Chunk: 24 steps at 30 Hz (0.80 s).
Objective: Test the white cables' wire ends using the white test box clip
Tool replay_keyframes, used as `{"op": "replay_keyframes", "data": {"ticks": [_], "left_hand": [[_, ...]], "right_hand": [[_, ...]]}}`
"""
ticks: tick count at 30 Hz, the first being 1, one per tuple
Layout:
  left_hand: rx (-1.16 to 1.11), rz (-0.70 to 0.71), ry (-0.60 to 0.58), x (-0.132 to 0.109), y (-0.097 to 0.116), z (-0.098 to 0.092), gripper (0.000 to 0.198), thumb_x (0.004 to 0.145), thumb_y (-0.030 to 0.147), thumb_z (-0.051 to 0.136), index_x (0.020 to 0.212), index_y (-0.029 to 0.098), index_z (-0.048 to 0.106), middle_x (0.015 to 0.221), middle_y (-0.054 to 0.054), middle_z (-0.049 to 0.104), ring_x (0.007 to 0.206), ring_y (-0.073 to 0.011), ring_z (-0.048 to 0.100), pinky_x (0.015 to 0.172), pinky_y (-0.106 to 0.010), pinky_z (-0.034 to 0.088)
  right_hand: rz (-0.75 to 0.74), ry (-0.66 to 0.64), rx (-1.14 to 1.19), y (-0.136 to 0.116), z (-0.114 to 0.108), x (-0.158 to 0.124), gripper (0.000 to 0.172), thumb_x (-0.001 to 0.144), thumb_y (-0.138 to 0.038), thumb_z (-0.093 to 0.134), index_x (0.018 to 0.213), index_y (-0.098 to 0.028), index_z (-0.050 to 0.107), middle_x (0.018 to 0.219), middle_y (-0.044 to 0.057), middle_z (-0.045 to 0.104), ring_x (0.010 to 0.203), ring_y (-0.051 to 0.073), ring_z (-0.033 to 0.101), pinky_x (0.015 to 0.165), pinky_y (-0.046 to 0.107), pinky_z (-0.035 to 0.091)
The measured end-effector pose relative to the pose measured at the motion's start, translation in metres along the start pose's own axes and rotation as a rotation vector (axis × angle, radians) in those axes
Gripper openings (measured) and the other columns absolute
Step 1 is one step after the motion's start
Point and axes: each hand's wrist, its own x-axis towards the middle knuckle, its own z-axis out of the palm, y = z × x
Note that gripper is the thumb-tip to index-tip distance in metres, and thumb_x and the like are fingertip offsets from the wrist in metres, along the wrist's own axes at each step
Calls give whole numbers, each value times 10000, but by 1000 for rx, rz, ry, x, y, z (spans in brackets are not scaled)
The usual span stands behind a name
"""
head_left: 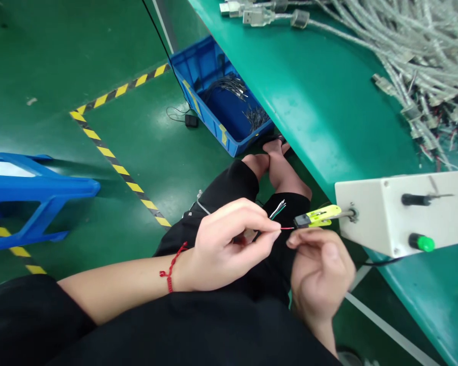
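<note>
My left hand, with a red string bracelet on its wrist, pinches a thin cable end between its fingers. A red wire runs from those fingers into the jaws of a yellow-green spring clip. White and green wire ends stick up just beyond my fingertips. My right hand is curled just below the red wire and the clip, with nothing visible in it. The clip hangs on a short rod from a white box.
The white box has a black knob and a green button. A heap of USB cables lies on the green bench. Below are a blue crate holding cables, a blue stool, yellow-black floor tape, and my knees.
</note>
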Motion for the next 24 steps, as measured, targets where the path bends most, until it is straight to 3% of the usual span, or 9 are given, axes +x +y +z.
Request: {"op": "replay_keyframes", "data": {"ticks": [2,5,8,10,13,16,24], "left_hand": [[0,-14,-8,0,0,1,165,896,47,794,1020,151,764,873,-33,720,616,-69,596,524,-165,497],[-17,-33,-7,-1,0,2,129,903,75,798,1000,154,765,855,-31,716,593,-68,579,500,-169,476],[-52,-65,8,-2,-1,3,126,906,66,790,996,151,770,847,-29,708,591,-67,569,489,-171,457],[-69,-75,17,-2,-2,3,137,897,50,794,994,144,773,851,-32,709,606,-70,579,495,-172,459],[-78,-67,24,-1,-4,3,172,868,12,799,995,125,774,874,-46,724,629,-73,592,511,-174,470],[-74,-65,19,0,-6,3,191,864,3,793,1006,129,773,879,-47,729,633,-75,594,515,-176,478],[-55,-56,-16,3,-7,7,157,871,13,796,991,112,773,857,-52,731,628,-77,612,513,-173,476]], "right_hand": [[243,-99,203,1,9,-1,330,1003,-461,551,1081,-233,776,836,45,692,711,201,661,611,351,548],[330,-145,404,4,19,7,468,1021,-598,523,1333,-297,699,649,-43,493,546,145,455,517,270,439],[311,-183,507,8,28,15,410,1005,-648,576,1215,-326,720,516,-107,208,451,136,211,434,238,290],[313,-162,546,10,33,18,403,934,-696,679,1067,-318,714,518,-118,117,453,137,133,422,247,251],[344,-107,602,11,41,21,461,801,-723,815,901,-305,648,569,-108,127,497,140,133,452,262,279],[340,-59,620,11,47,24,488,781,-694,846,806,-295,567,607,-92,171,533,147,151,473,272,282],[345,-76,652,14,46,24,503,772,-676,864,798,-291,542,620,-90,180,529,142,149,467,277,270]]}}
